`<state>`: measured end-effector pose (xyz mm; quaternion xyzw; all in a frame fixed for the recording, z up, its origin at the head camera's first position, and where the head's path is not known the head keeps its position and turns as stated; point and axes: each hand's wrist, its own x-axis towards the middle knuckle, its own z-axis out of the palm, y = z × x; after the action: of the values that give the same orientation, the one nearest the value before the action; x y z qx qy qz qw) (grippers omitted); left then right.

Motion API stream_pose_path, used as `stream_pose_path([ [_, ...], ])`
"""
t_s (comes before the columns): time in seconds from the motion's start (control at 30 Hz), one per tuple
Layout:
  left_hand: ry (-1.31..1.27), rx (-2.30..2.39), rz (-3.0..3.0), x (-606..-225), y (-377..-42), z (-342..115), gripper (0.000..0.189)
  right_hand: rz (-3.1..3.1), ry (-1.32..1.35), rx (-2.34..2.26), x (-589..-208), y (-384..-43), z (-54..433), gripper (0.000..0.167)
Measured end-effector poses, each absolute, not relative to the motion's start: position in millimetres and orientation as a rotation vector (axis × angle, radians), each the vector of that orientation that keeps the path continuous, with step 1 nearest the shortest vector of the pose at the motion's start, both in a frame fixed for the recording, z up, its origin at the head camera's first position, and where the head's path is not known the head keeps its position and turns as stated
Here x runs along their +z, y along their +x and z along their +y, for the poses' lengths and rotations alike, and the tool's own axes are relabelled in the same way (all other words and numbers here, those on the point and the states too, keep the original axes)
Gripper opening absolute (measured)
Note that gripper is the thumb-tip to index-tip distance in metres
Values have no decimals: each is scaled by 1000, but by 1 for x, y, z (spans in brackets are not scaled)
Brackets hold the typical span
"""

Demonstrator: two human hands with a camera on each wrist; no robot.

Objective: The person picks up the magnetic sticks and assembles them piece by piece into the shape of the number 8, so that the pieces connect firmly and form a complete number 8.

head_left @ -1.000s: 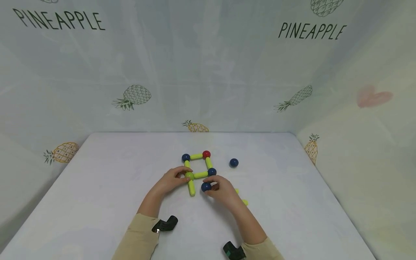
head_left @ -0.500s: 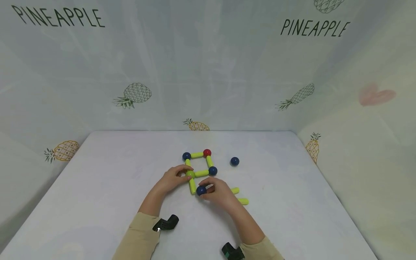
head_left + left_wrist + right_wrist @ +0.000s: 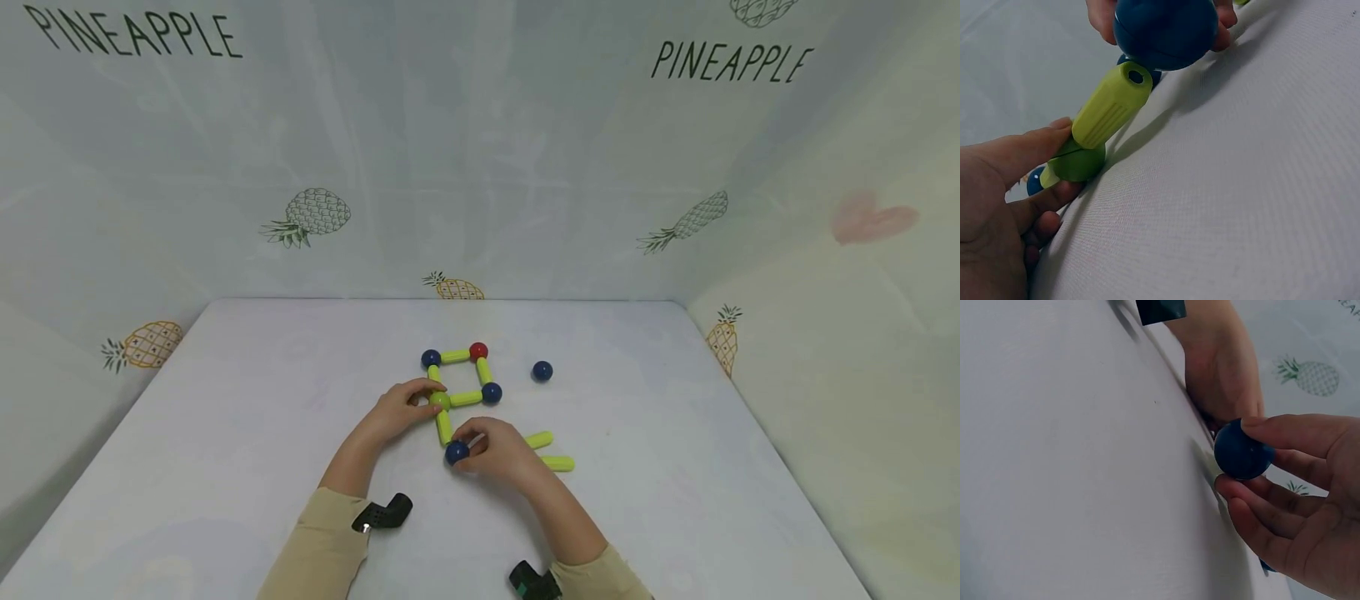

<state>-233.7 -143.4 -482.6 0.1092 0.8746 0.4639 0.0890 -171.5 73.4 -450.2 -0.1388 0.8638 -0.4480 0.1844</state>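
Observation:
My left hand (image 3: pixel 405 408) pinches the green ball (image 3: pixel 1079 164) at the near left corner of a square of yellow-green rods and balls. One rod (image 3: pixel 444 427) extends from that ball toward me, and its hollow end shows in the left wrist view. Between thumb and fingers, my right hand (image 3: pixel 497 450) holds a blue ball (image 3: pixel 1242 450) right at this rod's near end. The square's other corners are a far left blue ball (image 3: pixel 431 358), a red ball (image 3: pixel 478 352) and a near right blue ball (image 3: pixel 491 393).
To the right of the square lies a loose blue ball (image 3: pixel 542 372). Two loose yellow-green rods, a farther rod (image 3: pixel 540 439) and a nearer rod (image 3: pixel 559 463), lie beside my right hand, which partly covers them. A printed pineapple curtain (image 3: pixel 480 167) stands behind the white table (image 3: pixel 225 400).
My right hand has carried the blue ball left and toward me, from beside the protruding rod to its near end. The left hand keeps its hold on the green ball.

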Motion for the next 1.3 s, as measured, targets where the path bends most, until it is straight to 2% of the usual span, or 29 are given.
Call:
stream_pose_path([
  [0.7,290,1382,2601,-481,-232,-141,28,2463,-423,-1237,-452,-175,76,28],
  [0.97,237,1392,2596,-484,-234,-139,29,2495,-321,-1296,-435,-185,102,31],
  [1.3,201,1446,2632,-487,-236,-139,31,2559,-220,-1239,-434,-196,136,33],
])
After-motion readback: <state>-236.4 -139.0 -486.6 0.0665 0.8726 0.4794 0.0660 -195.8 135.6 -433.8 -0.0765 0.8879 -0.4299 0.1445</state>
